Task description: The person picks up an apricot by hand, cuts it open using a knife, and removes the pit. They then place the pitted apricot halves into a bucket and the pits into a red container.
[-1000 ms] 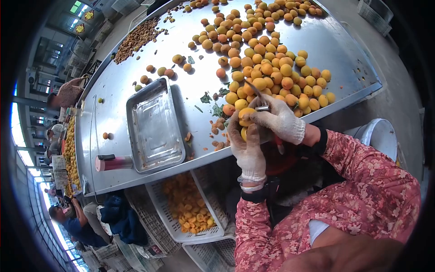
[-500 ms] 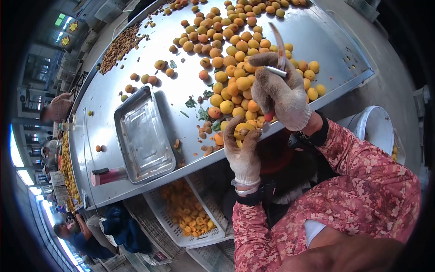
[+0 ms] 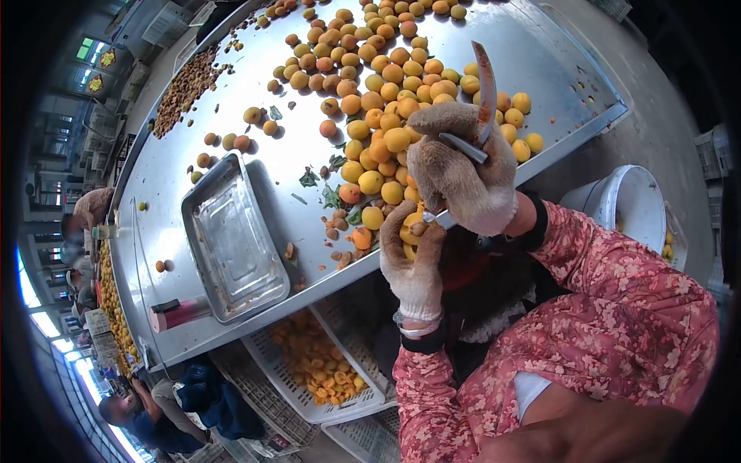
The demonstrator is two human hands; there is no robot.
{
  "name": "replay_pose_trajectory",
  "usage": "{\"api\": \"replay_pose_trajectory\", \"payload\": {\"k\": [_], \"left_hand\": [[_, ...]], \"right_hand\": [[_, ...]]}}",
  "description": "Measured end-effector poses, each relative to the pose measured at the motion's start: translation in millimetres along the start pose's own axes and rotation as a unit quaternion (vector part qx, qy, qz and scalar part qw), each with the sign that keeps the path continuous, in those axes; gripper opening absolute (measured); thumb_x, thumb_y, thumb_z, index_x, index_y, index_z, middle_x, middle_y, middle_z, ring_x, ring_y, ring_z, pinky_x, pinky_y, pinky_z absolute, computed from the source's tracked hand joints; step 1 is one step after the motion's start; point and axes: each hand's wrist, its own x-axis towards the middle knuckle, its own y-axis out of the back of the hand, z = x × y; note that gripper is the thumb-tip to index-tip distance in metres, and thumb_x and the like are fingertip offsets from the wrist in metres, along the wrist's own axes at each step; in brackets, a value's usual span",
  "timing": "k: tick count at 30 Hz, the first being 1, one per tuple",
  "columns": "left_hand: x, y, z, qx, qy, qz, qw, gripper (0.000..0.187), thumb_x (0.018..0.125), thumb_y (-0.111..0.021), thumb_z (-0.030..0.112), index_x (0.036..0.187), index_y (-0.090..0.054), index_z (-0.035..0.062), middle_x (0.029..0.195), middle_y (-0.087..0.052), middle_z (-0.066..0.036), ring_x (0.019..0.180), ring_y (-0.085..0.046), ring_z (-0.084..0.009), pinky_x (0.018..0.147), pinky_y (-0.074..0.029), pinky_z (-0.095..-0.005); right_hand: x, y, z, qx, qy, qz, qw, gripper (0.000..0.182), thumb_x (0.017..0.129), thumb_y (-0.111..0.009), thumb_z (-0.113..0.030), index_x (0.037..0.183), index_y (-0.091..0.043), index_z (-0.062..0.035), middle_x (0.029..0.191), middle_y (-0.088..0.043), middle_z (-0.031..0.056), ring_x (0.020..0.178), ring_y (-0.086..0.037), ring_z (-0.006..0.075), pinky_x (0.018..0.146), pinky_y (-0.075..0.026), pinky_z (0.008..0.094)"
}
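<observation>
My left hand [image 3: 413,266], in a stained white knit glove, grips a yellow apricot [image 3: 409,238] just off the table's front edge. The fruit is split, and its brown pit [image 3: 418,229] shows in the opening. In the gloved fist of my right hand [image 3: 467,174] is a knife with a curved, brown-stained blade [image 3: 486,89] pointing up, away from the fruit. A small metal tip [image 3: 432,216] sticks out below that fist, close beside the pit. My fingers hide how this tip joins the knife, or whether it belongs to a second tool.
Whole apricots [image 3: 370,181] are heaped on the metal table [image 3: 324,270], beside a steel tray [image 3: 235,239] and a pink-sided container [image 3: 179,312]. Below stands a white crate [image 3: 370,401] of apricot halves; a white bucket [image 3: 644,204] is at right. Other people sit far left.
The apricot in my left hand now gapes wider, its pit more exposed. My right hand has come down and left, bringing the metal tip to the pit. The whole view has shifted slightly.
</observation>
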Motion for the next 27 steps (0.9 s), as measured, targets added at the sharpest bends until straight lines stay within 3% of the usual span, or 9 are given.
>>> {"api": "replay_pose_trajectory", "payload": {"k": [2, 5, 9, 11, 15, 17, 20, 22, 27], "left_hand": [[-1.4, -1.0, -1.9, 0.012, -0.015, -0.001, 1.0, 0.043, 0.084, -0.072, 0.003, 0.124, -0.055, 0.0006, 0.115, -0.055, -0.006, 0.099, -0.056, -0.0117, 0.084, -0.051, -0.0241], [-4.9, -4.2, -0.9, -0.018, 0.033, 0.004, 0.999, 0.039, 0.087, -0.07, 0.005, 0.123, -0.055, 0.0008, 0.113, -0.055, -0.005, 0.096, -0.057, -0.0117, 0.08, -0.053, -0.0236], [-5.0, -5.1, -1.4, -0.026, 0.033, -0.003, 0.999, 0.038, 0.089, -0.07, 0.008, 0.122, -0.054, 0.0011, 0.11, -0.055, -0.005, 0.095, -0.057, -0.0119, 0.08, -0.053, -0.024], [-5.4, -5.6, -0.5, -0.016, 0.047, -0.001, 0.999, 0.038, 0.089, -0.07, 0.009, 0.122, -0.053, 0.0011, 0.109, -0.055, -0.005, 0.096, -0.057, -0.0119, 0.081, -0.053, -0.0241], [-4.5, -8.3, -3.1, 0.049, -0.004, 0.011, 0.999, 0.035, 0.089, -0.07, 0.008, 0.12, -0.055, 0.0015, 0.108, -0.058, -0.005, 0.096, -0.059, -0.013, 0.083, -0.052, -0.026], [-2.3, -6.0, -5.7, 0.083, -0.028, 0.014, 0.996, 0.034, 0.089, -0.07, 0.007, 0.12, -0.056, 0.0013, 0.107, -0.06, -0.005, 0.097, -0.06, -0.0132, 0.084, -0.051, -0.0269], [0.5, -4.4, -6.0, 0.16, -0.081, -0.012, 0.984, 0.036, 0.087, -0.071, 0.005, 0.12, -0.057, 0.0008, 0.103, -0.063, -0.007, 0.093, -0.062, -0.0143, 0.083, -0.052, -0.0285], [0.0, -4.2, 0.7, 0.24, -0.072, -0.043, 0.967, 0.042, 0.084, -0.072, 0.0, 0.122, -0.056, -0.0006, 0.115, -0.057, -0.007, 0.101, -0.057, -0.0145, 0.086, -0.051, -0.0279], [-1.4, -9.1, 6.2, 0.216, -0.044, -0.048, 0.974, 0.045, 0.082, -0.072, -0.002, 0.124, -0.056, -0.0008, 0.115, -0.057, -0.007, 0.103, -0.056, -0.0148, 0.09, -0.049, -0.0284]], "right_hand": [[-0.8, 0.7, -2.3, -0.019, 0.042, -0.032, 0.998, 0.026, 0.096, -0.058, -0.004, 0.122, -0.052, -0.0012, 0.088, -0.061, 0.0013, 0.071, -0.057, 0.0016, 0.058, -0.047, 0.0182], [-1.5, 1.2, -6.5, -0.084, 0.025, -0.039, 0.995, 0.028, 0.095, -0.06, -0.003, 0.122, -0.052, -0.0012, 0.09, -0.062, 0.002, 0.075, -0.058, 0.0026, 0.062, -0.048, 0.0199], [-2.6, -1.7, 3.0, -0.012, -0.022, -0.006, 1.0, 0.029, 0.094, -0.062, -0.004, 0.121, -0.053, -0.0009, 0.091, -0.063, 0.0022, 0.077, -0.058, 0.0036, 0.066, -0.049, 0.0211], [-3.5, -4.8, 9.3, -0.104, 0.033, -0.018, 0.994, 0.028, 0.094, -0.062, -0.005, 0.12, -0.054, -0.0013, 0.09, -0.063, 0.0015, 0.078, -0.058, 0.0039, 0.068, -0.05, 0.0207], [-1.7, -4.9, 10.9, -0.117, -0.003, -0.028, 0.993, 0.024, 0.095, -0.061, -0.006, 0.118, -0.054, -0.0021, 0.09, -0.062, 0.0009, 0.079, -0.059, 0.004, 0.069, -0.05, 0.0206], [1.8, -10.6, 11.0, 0.001, -0.078, 0.038, 0.996, 0.016, 0.1, -0.05, -0.007, 0.114, -0.058, -0.0044, 0.083, -0.057, -0.0027, 0.062, -0.053, 0.0038, 0.053, -0.043, 0.0166], [7.6, -5.4, 18.4, 0.037, -0.174, 0.085, 0.98, 0.013, 0.099, -0.054, -0.008, 0.111, -0.058, -0.0065, 0.078, -0.055, -0.0047, 0.057, -0.05, 0.0022, 0.048, -0.039, 0.0163], [10.9, 1.3, 25.1, 0.039, -0.193, 0.103, 0.975, 0.014, 0.098, -0.057, -0.012, 0.111, -0.057, -0.0077, 0.073, -0.053, -0.005, 0.052, -0.047, 0.003, 0.045, -0.036, 0.0188], [12.9, 9.2, 36.6, 0.154, -0.276, 0.172, 0.933, 0.009, 0.097, -0.06, -0.016, 0.103, -0.056, -0.0115, 0.064, -0.048, -0.0051, 0.044, -0.043, 0.0064, 0.04, -0.034, 0.0233]]}}
